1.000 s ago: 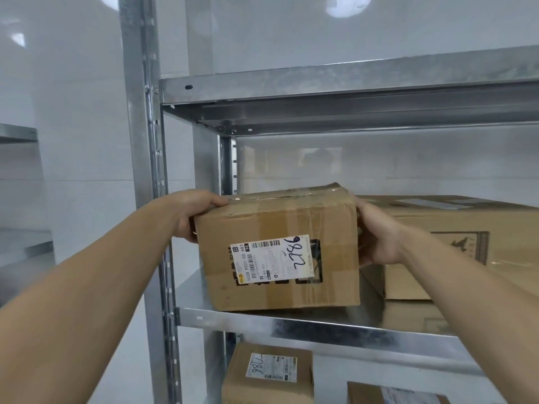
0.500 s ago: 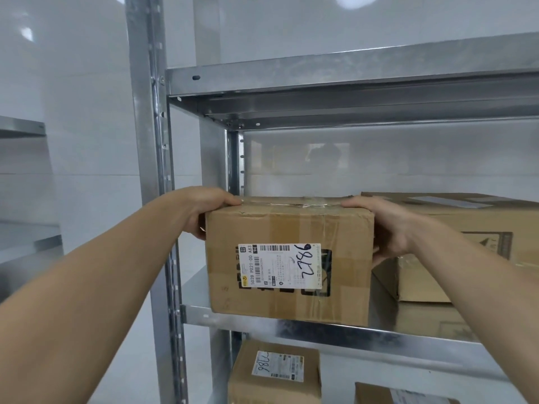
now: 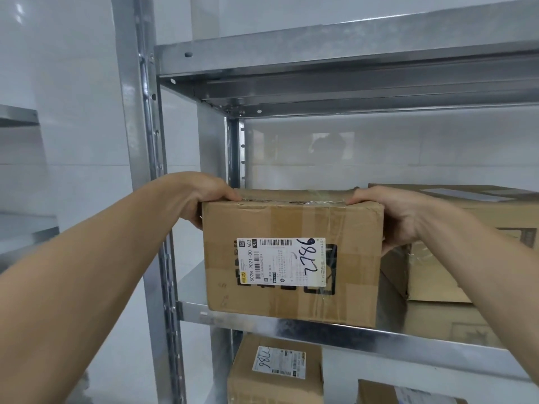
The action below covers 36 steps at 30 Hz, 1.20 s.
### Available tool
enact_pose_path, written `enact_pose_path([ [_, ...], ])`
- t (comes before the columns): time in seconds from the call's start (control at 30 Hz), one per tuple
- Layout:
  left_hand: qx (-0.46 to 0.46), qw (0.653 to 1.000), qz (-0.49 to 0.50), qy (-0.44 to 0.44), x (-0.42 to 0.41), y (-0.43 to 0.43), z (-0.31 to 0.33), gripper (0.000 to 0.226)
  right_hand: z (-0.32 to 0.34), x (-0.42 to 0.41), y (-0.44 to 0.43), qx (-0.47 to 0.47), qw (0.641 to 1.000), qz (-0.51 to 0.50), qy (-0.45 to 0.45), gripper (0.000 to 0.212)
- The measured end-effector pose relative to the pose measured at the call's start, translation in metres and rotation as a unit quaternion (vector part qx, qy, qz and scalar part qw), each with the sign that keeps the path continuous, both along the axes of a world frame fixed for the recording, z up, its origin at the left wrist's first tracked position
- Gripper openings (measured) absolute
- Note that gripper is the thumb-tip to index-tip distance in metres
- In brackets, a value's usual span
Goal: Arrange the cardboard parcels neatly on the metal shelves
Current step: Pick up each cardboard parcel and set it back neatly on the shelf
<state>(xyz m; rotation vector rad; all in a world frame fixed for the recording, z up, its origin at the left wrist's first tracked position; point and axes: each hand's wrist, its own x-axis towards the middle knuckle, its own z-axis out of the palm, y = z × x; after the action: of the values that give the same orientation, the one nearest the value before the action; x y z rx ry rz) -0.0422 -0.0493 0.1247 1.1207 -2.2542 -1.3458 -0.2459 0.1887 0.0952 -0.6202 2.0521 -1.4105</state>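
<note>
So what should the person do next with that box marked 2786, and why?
Probably slide the parcel a little deeper onto the metal shelf: the left hand and right hand grip its top corners, and its front face sits right at the shelf's front lip.

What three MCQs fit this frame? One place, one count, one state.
1. The parcel marked 2786 stands where against the bigger parcel? A right of it B left of it C on top
2. Parcels seen under this shelf? A none B five C two
3. Hands on the marked parcel? A both grip it B one C none
Key: 1B, it stands at the shelf's left end; 2C, a labelled parcel and a second parcel at the frame's bottom; 3A, left hand and right hand clasp its top corners.
</note>
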Motion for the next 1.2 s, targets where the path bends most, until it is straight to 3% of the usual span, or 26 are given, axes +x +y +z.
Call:
enact_pose_path([
  [0.23, 0.045, 0.998, 0.012, 0.038, 0.006, 0.001, -0.006, 0.039, -0.003, 0.005, 0.007, -0.021, 1.000, 0.000, -0.007, 0.025],
  [0.43, 0.051, 0.997, 0.010, 0.060, 0.011, 0.008, -0.001, 0.034, -0.004, 0.011, 0.014, -0.045, 0.999, 0.001, -0.024, 0.023],
  [0.63, 0.077, 0.986, 0.029, 0.146, 0.018, 0.005, 0.000, 0.033, -0.007, 0.011, 0.027, -0.113, 0.991, -0.019, -0.073, 0.021],
  [0.97, 0.061, 0.991, 0.037, 0.114, 0.022, 0.001, -0.003, 0.038, -0.041, 0.006, 0.030, -0.257, 0.950, -0.035, -0.175, 0.026],
  [1.13, 0.047, 0.991, 0.021, 0.124, 0.026, 0.005, 0.009, 0.015, -0.059, 0.003, 0.031, -0.285, 0.936, -0.049, -0.203, 0.028],
  [1.2, 0.063, 0.987, 0.011, 0.149, 0.029, 0.002, 0.013, 0.015, -0.065, 0.001, 0.028, -0.270, 0.943, -0.042, -0.191, 0.032],
])
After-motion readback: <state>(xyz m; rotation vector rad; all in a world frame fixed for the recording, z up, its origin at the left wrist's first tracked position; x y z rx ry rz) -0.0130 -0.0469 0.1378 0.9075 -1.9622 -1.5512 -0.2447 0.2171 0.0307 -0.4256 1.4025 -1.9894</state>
